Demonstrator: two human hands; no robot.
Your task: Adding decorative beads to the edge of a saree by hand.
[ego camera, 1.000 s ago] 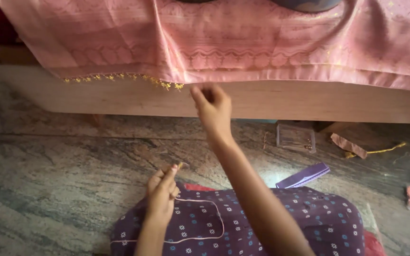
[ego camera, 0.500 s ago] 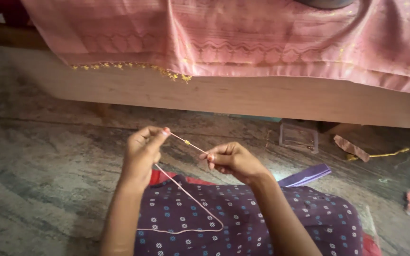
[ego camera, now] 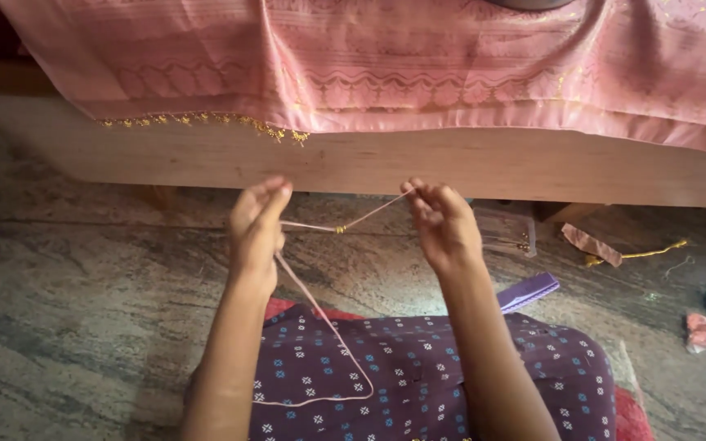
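above the lap, left hand point(ego camera: 256, 224) and right hand point(ego camera: 443, 219) raised; fingers pinching pink thread point(ego camera: 314, 304) taut.

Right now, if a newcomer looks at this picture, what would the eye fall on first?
First the two hands, the left hand and the right hand, raised at centre and pulling a pink thread taut between them, with a small gold bead on it. Behind them a pink cloth with a gold fringe hangs over a wooden board. The thread's tail loops down onto the dotted purple fabric on the lap.
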